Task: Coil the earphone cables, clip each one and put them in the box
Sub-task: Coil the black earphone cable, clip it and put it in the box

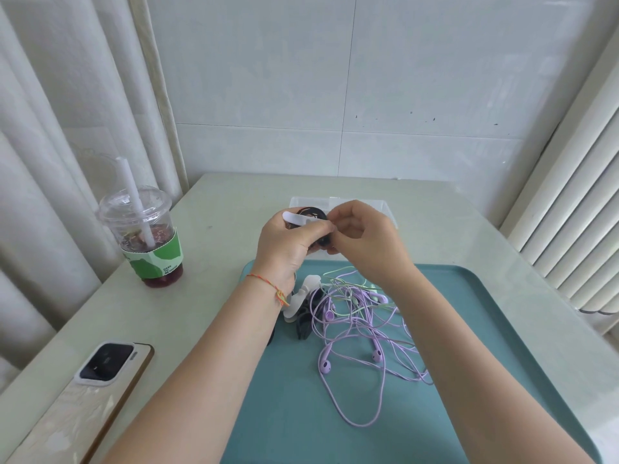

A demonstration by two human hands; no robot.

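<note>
My left hand holds a coiled black earphone cable above the far edge of the teal tray. A white clip lies across the coil, and my right hand pinches its end. Behind my hands a clear plastic box stands on the table, mostly hidden. On the tray lies a tangle of purple earphone cables mixed with a light green cable. More white clips and a black cable lie just below my left wrist.
A plastic cup with a dark drink, green sleeve and white straw stands at the left of the table. A phone in a light case lies face down near the front left edge. Curtains hang left, a radiator stands right.
</note>
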